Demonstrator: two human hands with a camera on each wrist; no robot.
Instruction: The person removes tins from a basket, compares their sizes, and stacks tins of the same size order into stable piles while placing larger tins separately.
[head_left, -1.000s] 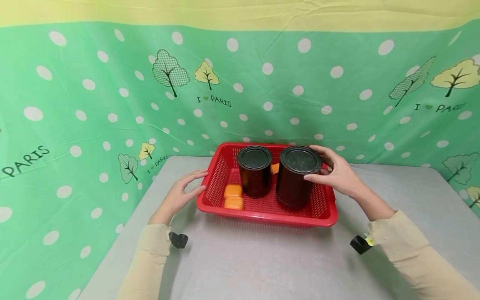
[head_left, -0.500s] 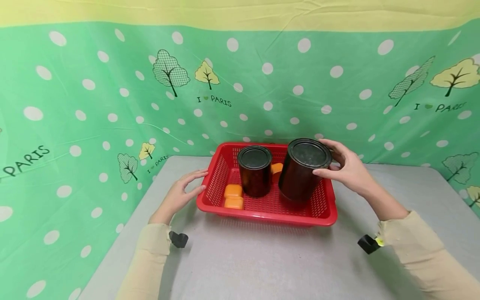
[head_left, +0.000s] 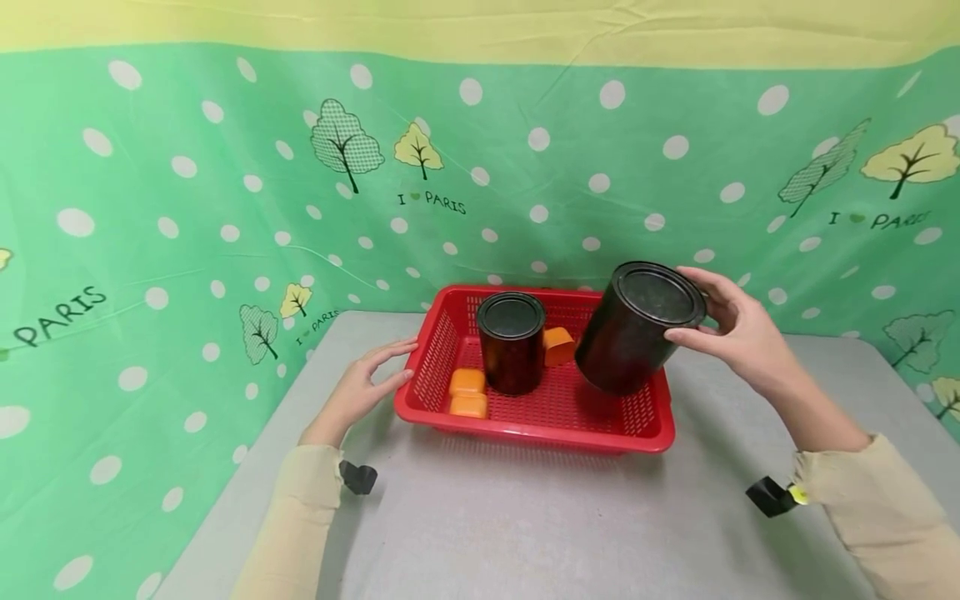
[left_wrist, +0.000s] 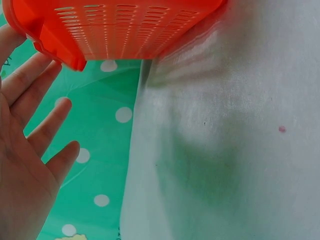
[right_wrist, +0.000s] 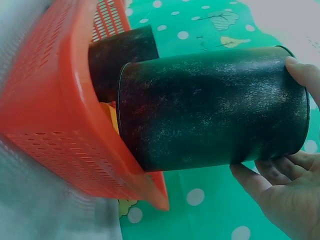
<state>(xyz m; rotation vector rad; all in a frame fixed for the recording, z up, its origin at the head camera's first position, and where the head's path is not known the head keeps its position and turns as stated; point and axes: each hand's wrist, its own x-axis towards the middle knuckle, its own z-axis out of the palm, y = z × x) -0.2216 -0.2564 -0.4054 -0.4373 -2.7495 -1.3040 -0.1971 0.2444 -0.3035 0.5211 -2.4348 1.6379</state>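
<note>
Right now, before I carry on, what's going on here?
A person's right hand grips the larger black can, holding it tilted at the right end of the red basket. Their left hand touches the basket's left edge. The smaller black can stands upright inside, with two orange blocks to its left and an orange piece to its right.

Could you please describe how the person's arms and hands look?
The left sleeve and right sleeve are long and cream. The left hand and right hand are gloveless. A black attachment juts out at each cuff, with a small yellow patch by the right one.
</note>
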